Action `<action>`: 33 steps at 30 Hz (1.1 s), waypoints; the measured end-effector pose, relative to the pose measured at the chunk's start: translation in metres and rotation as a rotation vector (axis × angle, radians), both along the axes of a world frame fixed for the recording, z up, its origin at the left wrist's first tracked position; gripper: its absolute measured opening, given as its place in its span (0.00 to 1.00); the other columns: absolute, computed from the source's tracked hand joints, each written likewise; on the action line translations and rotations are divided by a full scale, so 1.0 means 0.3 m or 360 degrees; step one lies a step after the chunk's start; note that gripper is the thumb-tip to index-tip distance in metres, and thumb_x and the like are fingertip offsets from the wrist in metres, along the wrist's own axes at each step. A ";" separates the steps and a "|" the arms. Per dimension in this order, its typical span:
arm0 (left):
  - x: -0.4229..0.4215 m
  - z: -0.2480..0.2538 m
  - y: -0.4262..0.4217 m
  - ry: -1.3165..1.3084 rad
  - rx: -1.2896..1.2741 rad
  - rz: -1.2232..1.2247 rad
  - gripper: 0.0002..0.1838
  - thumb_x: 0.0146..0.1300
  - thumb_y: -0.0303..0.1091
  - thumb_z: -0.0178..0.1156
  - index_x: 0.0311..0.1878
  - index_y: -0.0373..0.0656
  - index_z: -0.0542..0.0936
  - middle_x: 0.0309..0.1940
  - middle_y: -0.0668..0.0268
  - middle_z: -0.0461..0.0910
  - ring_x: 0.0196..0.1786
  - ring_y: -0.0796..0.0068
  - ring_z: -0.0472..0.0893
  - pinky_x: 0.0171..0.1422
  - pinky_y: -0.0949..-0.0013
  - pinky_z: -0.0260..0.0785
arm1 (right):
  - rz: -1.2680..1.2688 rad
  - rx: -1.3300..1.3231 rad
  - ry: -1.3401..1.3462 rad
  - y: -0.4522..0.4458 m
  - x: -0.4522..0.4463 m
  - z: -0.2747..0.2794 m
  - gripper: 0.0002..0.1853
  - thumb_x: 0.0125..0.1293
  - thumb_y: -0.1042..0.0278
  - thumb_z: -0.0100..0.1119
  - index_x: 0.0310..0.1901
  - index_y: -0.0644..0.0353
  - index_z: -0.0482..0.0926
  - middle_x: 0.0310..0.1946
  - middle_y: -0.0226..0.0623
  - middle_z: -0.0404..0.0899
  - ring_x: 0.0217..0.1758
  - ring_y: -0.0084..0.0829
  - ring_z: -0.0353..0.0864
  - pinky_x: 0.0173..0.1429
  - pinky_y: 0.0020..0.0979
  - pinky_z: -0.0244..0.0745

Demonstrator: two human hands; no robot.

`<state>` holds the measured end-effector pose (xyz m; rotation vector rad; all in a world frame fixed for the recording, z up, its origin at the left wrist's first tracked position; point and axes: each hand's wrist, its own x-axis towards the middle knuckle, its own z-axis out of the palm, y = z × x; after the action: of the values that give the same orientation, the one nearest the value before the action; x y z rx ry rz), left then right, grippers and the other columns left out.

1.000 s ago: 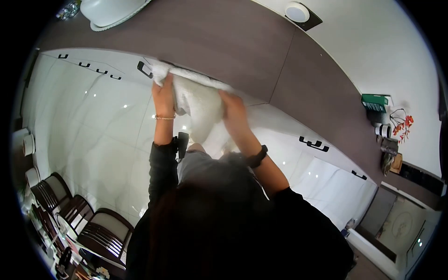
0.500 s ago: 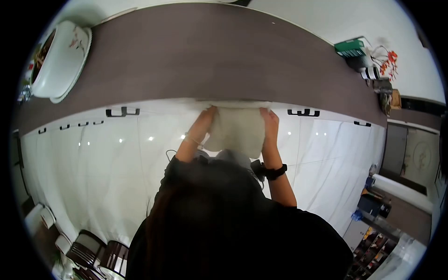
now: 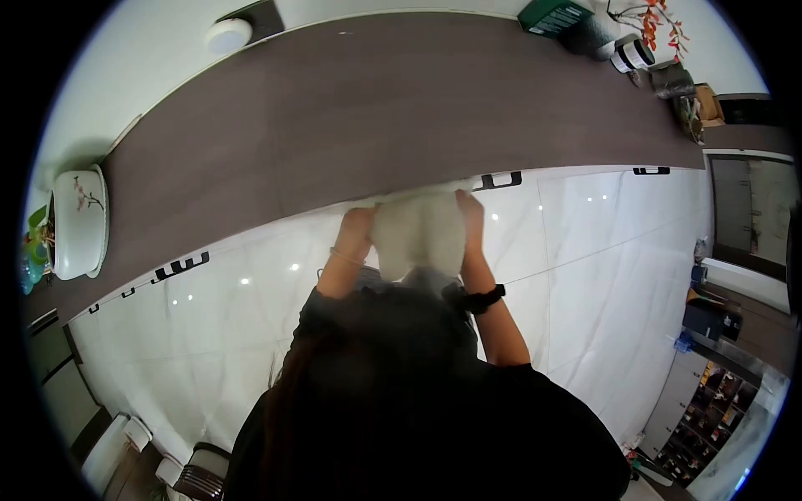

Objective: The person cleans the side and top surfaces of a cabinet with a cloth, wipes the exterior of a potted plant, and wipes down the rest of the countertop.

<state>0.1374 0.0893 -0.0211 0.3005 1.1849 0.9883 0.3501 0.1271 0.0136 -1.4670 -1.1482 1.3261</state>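
Observation:
A pale beige cloth (image 3: 420, 234) hangs spread between my hands, just in front of the brown countertop's front edge. My left hand (image 3: 359, 225) is closed on its left upper side. On the right upper corner, my right hand (image 3: 470, 213) grips the same cloth. A dark band is around my right wrist, and a thin bracelet is on the left one. The cloth's lower part sags toward my body, and my fingertips are partly hidden by it.
The long brown countertop (image 3: 334, 108) runs across the view. At its left end stands a white flowered planter (image 3: 79, 224). A green box (image 3: 551, 17), a dark jar (image 3: 632, 54) and red flowers (image 3: 652, 25) stand at the right. Black handles line the front; chairs (image 3: 203, 472) stand lower left.
My view has turned, so the countertop slants and the planter sits lower at the left. The cloth stays in both hands; its lower edge has shifted slightly.

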 end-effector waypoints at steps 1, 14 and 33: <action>0.006 -0.090 0.004 0.0193 0.0053 -0.0128 0.17 0.69 0.31 0.45 0.52 0.27 0.74 0.47 0.55 0.80 0.49 0.64 0.80 0.54 0.61 0.74 | -0.0036 -0.0040 0.0081 0.009 0.015 -0.058 0.14 0.69 0.62 0.50 0.32 0.65 0.76 0.25 0.33 0.77 0.28 0.27 0.78 0.31 0.31 0.71; 0.127 -0.753 0.024 0.0137 -0.0188 0.0202 0.17 0.70 0.37 0.46 0.54 0.37 0.76 0.48 0.58 0.81 0.50 0.63 0.81 0.55 0.59 0.75 | 0.1095 0.0932 -0.1666 0.142 0.148 -0.754 0.05 0.55 0.69 0.55 0.32 0.58 0.77 0.27 0.38 0.78 0.30 0.37 0.79 0.36 0.36 0.74; -0.104 -0.684 -0.156 -0.0069 -0.0392 0.0572 0.27 0.66 0.42 0.51 0.63 0.35 0.68 0.60 0.47 0.70 0.61 0.50 0.70 0.67 0.56 0.62 | 0.0988 0.0000 -0.0662 0.095 -0.043 -1.090 0.15 0.63 0.62 0.57 0.30 0.69 0.79 0.22 0.34 0.76 0.24 0.29 0.73 0.30 0.36 0.67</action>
<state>0.1061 0.0425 -0.2264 -0.1343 1.3321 1.1367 0.3373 0.1557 -0.3134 -1.4859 -1.9913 1.4458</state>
